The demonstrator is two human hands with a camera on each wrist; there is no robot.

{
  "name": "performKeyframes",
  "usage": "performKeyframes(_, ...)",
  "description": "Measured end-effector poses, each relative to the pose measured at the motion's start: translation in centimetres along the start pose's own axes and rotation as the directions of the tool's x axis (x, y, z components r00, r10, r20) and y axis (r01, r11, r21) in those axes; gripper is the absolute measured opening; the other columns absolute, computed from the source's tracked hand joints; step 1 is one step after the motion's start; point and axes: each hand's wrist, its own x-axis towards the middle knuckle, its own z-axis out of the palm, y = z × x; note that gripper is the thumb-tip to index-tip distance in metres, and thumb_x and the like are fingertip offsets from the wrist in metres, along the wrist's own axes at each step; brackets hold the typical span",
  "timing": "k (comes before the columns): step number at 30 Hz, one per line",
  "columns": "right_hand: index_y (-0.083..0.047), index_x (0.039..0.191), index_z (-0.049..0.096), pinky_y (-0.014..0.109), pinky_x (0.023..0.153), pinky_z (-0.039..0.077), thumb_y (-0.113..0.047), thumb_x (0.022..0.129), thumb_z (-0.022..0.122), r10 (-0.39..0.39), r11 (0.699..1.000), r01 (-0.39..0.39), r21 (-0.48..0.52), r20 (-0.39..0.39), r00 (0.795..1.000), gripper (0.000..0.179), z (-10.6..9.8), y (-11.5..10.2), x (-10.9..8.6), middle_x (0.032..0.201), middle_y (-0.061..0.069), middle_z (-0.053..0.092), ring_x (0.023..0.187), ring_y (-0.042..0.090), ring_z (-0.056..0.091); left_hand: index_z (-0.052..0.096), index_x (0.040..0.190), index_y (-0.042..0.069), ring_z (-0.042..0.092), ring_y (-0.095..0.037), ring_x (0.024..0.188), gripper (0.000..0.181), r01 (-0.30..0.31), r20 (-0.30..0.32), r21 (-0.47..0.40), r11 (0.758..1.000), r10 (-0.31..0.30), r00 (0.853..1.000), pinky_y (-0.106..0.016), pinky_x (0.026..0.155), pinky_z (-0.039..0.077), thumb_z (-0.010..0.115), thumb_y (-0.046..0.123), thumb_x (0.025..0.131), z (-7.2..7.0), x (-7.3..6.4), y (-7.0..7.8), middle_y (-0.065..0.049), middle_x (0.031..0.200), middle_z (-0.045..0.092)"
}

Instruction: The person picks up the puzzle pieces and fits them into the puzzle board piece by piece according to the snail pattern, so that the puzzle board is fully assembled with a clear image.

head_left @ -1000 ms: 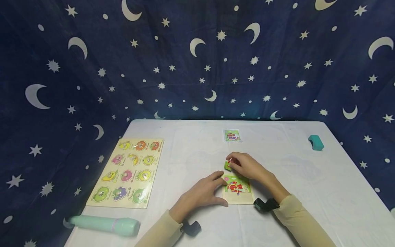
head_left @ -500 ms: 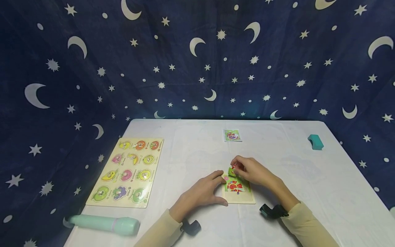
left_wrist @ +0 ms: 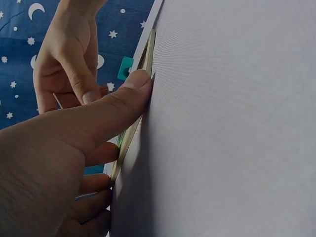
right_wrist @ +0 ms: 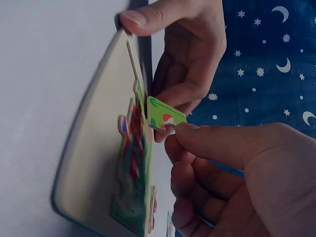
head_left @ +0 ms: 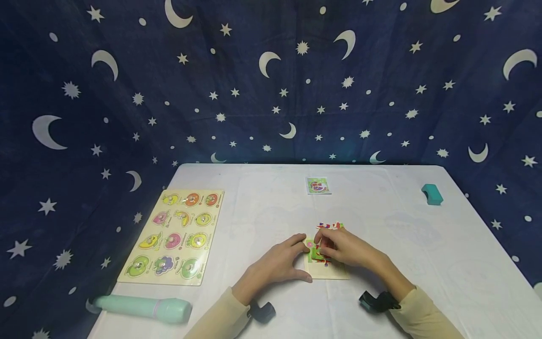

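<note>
A small jigsaw puzzle piece, green with a red and white print, is pinched between the thumb and forefinger of my right hand. That hand is over the pale wooden puzzle tray, and its fingers cover part of the picture. Red and green joined pieces lie in the tray, leaving a strip of bare wood on the near side. Beside the tray's left edge is my left hand, its fingers and thumb extended and touching the rim. More printed pieces show at the far edge, just past my right hand.
A small picture card lies toward the back. On the left is a wooden fruit peg board, with a mint-green tube-shaped thing nearer me. A teal arched block sits at the back right. Behind the table hangs a starry cloth.
My right hand has brought the pinched piece from beyond the tray's far edge toward me, over the picture. Pieces at the far edge now show. My left hand has stayed in place.
</note>
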Motion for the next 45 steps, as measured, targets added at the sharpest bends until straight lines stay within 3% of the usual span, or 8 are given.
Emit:
performKeyframes(14, -0.02, 0.104, 0.063, 0.017, 0.064, 0.045, -0.009, 0.094, 0.066, -0.023, 0.998, 0.02, 0.066, 0.051, 0.998, 0.015, 1.8, 0.3, -0.5, 0.078, -0.016, 0.057, 0.068, -0.005, 0.049, 0.065, 0.123, 0.018, 0.056, -0.022, 0.133, 0.067, 0.029, 0.029, -0.014, 0.999, -0.029, 0.999, -0.031, 0.106, 0.05, 0.079, 0.062, 0.075, -0.1, 0.0, 0.2, -0.008, 0.152, 0.048)
performKeyframes(36, -0.019, 0.099, 0.068, 0.016, 0.066, 0.043, -0.014, 0.091, 0.071, -0.031, 0.999, 0.031, -0.015, 0.022, 0.999, 0.01, 3.0, 0.1, -0.6, 0.082, -0.017, 0.052, 0.07, -0.004, 0.046, 0.064, 0.123, 0.019, 0.055, -0.023, 0.134, 0.066, 0.035, 0.03, -0.012, 0.999, -0.035, 0.999, -0.032, 0.107, 0.049, 0.078, 0.062, 0.075, 0.0, 0.1, 0.2, -0.008, 0.152, 0.047)
performKeyframes(45, -0.021, 0.095, 0.072, 0.019, 0.072, 0.049, -0.018, 0.09, 0.074, -0.081, 0.997, 0.081, 0.018, -0.001, 0.997, 0.006, 2.9, 0.4, -0.6, 0.093, -0.013, 0.064, 0.081, -0.004, 0.054, 0.065, 0.126, 0.019, 0.053, -0.023, 0.136, 0.068, 0.05, 0.049, -0.023, 0.998, -0.049, 0.998, -0.032, 0.109, 0.048, 0.077, 0.064, 0.075, -0.1, 0.0, 0.2, -0.007, 0.154, 0.045)
